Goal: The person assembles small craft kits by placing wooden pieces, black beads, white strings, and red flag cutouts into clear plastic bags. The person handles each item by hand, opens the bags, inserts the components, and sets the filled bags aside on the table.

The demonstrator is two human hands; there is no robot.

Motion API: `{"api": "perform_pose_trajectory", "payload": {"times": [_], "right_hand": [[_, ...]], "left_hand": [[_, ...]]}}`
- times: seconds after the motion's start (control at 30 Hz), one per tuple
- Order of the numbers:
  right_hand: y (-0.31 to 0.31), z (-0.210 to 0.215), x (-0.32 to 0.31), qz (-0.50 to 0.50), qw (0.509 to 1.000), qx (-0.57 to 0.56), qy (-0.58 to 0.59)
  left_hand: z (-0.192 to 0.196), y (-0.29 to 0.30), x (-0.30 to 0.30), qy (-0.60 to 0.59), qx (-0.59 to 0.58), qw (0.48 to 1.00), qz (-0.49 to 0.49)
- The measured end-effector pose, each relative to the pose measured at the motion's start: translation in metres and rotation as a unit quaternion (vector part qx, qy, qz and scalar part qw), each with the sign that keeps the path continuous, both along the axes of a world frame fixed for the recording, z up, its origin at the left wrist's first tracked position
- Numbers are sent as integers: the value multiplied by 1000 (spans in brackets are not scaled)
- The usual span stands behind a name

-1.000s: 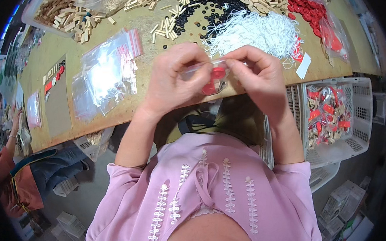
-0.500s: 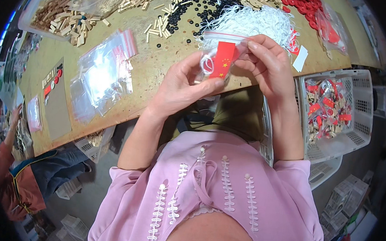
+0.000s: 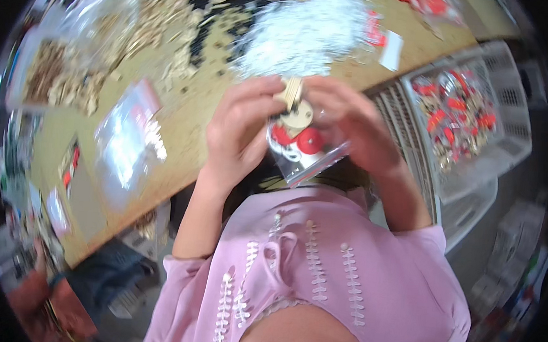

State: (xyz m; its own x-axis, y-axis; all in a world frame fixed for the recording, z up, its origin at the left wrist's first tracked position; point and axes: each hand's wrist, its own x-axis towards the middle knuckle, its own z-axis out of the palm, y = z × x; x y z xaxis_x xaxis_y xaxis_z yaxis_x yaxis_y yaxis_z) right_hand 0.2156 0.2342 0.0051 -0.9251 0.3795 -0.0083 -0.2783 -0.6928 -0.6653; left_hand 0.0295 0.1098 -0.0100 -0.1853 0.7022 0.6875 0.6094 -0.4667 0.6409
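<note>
In front of my chest a small clear zip bag (image 3: 305, 162) is held between both hands, its zip edge tilted down toward me. Through the film show a pale wooden disc (image 3: 299, 117), red round pieces (image 3: 310, 141), white cord (image 3: 288, 151) and, at the far end, wooden sticks (image 3: 290, 91). My left hand (image 3: 236, 121) is closed round the bag's left side, fingers by the sticks. My right hand (image 3: 360, 126), blurred, grips the far right side; its fingertips are partly hidden.
Beyond my hands on the table (image 3: 185, 123) lie white cords (image 3: 302, 33), black rings (image 3: 223, 31) and wooden pieces. Empty zip bags (image 3: 127, 138) lie at left. A white crate (image 3: 512, 124) of filled bags stands at right. Another person's arm (image 3: 31, 284) shows at lower left.
The bag has been turned over: the red flag side no longer shows and its zip end now points toward me. Both hands have shifted nearer, and the view has swung.
</note>
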Motion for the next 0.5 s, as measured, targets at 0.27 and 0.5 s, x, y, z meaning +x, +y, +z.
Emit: {"api": "perform_pose_trajectory", "payload": {"times": [0.27, 0.5], "right_hand": [[5, -9, 38, -52, 933, 314, -166], [89, -13, 139, -383, 836, 274, -281]], "left_hand": [[2, -5, 11, -140, -94, 980, 105], [-9, -8, -4, -239, -109, 963, 53]]}}
